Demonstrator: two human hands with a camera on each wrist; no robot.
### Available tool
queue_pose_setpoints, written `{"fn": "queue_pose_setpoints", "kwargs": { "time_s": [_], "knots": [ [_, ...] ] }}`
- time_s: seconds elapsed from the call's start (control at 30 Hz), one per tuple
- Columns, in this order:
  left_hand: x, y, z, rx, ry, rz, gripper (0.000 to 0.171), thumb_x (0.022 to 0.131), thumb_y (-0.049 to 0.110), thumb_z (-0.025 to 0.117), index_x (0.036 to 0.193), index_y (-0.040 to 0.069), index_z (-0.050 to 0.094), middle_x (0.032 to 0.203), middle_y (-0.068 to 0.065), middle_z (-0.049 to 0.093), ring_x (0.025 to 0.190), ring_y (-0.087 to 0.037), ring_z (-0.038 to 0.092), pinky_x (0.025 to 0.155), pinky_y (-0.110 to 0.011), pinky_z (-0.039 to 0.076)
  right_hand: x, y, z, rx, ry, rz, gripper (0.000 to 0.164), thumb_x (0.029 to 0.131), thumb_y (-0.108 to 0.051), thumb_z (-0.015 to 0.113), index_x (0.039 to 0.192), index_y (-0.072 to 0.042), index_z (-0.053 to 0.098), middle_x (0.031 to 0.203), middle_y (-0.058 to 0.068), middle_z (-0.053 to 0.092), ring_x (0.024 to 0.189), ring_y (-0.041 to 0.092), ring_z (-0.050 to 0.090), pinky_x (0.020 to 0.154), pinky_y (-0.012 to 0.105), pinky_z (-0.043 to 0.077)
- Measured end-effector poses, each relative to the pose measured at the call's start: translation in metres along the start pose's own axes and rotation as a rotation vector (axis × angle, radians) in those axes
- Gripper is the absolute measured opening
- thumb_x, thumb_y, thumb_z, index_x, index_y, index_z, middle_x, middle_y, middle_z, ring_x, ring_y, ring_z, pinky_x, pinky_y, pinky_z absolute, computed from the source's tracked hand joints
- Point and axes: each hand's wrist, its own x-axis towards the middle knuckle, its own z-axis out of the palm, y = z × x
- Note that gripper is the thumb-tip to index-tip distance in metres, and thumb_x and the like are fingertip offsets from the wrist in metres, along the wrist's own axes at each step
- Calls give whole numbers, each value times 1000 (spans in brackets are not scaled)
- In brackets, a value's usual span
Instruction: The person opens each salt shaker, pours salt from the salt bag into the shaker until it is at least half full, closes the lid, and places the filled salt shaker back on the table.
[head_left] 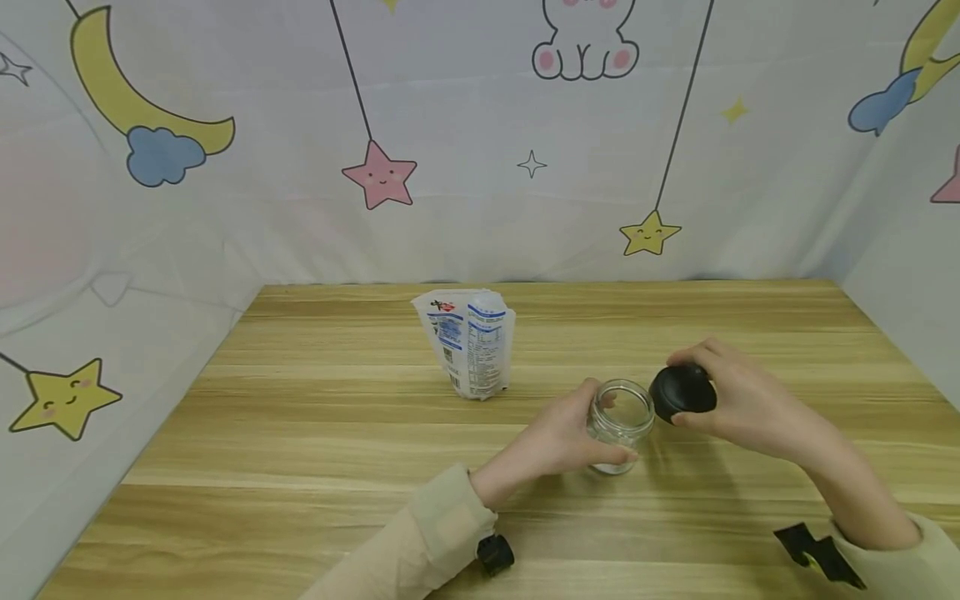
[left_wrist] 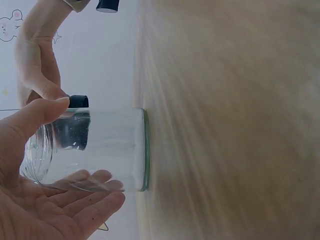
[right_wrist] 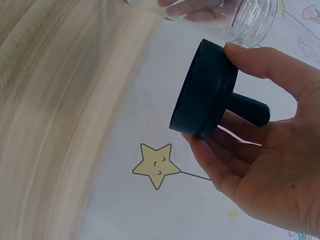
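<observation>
"Left hand (head_left: 558, 437) is curling its thumb and fingers round the clear glass jar (left_wrist: 115, 145); how is the jar lying?"

"It is standing upright, long axis vertical, mouth facing up; whether its base is touching the wooden tabletop (head_left: 337, 433), I cannot tell."

"And the right hand (head_left: 738, 400)?"

"It is pinching the black lid (right_wrist: 205, 90) by its rim, stem (right_wrist: 250, 108) pointing toward the palm; the lid is hanging just right of the jar's mouth; that side-by-side placing is, I'm judging, what matters most."

"Where is the printed white pouch (head_left: 474, 346) standing?"

"Farther back, left of the jar; the left hand is lying nearer to it."
</observation>
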Motion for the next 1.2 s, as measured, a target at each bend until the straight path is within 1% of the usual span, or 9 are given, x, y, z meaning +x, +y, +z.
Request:
{"fn": "queue_pose_setpoints", "kwargs": {
  "time_s": [0.2, 0.53, 0.7, 1.0, 1.2],
  "knots": [
    [0, 0, 0, 13, 1, 1, 64, 73, 34, 83, 125, 16, 51, 123, -2, 64, 106, -14, 60, 85, -22, 47, 1, 1, 1, 6, -42, 4, 62, 71, -25, 84, 121, -2, 57, 115, 15, 59, 99, 29, 58, 77, 41, 48],
    [0, 0, 1, 12, 9, -10, 66, 72, 34, 84, 125, 16, 51, 121, -2, 64, 105, -14, 60, 84, -23, 47, 3, 4, 7, 7, -74, -8, 62, 69, -24, 85, 119, -1, 58, 113, 15, 59, 98, 28, 58, 77, 39, 49],
    [0, 0, 0, 18, 10, -8, 64, 71, 34, 84, 124, 17, 51, 119, -2, 64, 103, -13, 60, 83, -22, 47, 4, 6, 12, -6, -77, -15, 60, 68, -23, 85, 117, 0, 59, 112, 15, 59, 99, 29, 58, 78, 41, 49],
    [0, 0, 0, 26, 6, 0, 64, 72, 34, 83, 124, 16, 51, 121, -3, 64, 106, -14, 60, 84, -22, 48, 6, 9, 19, -11, -109, -7, 59, 68, -21, 85, 117, 1, 58, 113, 17, 59, 100, 31, 59, 79, 44, 51],
    [1, -1, 0, 23, 3, 2, 64, 72, 34, 83, 124, 15, 51, 122, -3, 64, 107, -14, 60, 86, -22, 48, 6, 10, 22, -24, -115, -10, 58, 69, -20, 84, 116, 2, 58, 113, 17, 59, 103, 33, 58, 84, 49, 50]
  ]
}}
